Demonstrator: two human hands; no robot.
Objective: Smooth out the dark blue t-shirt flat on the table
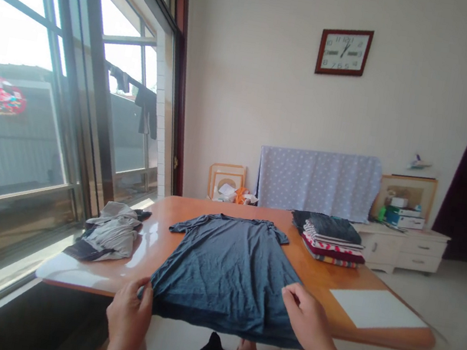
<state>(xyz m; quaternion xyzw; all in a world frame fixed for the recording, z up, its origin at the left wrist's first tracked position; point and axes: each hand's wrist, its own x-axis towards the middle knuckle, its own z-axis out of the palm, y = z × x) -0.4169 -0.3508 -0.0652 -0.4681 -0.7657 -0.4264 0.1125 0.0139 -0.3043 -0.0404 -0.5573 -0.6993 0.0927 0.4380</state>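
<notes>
A dark blue-grey T-shirt [230, 270] lies spread over the wooden table [152, 257], its collar and sleeves at the far side. The bottom hem comes toward me and hangs over the near edge. My left hand [130, 316] pinches the shirt's left hem corner between thumb and fingers. On the other side, my right hand [304, 315] is closed at the right edge of the shirt, close to the hem, with the fabric at its fingers. Wrinkles run across the lower half of the shirt.
A crumpled pile of grey clothes [114, 232] sits on the table's left. Folded clothes [332, 242] are stacked at the back right, with a white sheet [376, 309] in front. Windows [14, 120] line the left; a white cabinet [420, 251] stands behind.
</notes>
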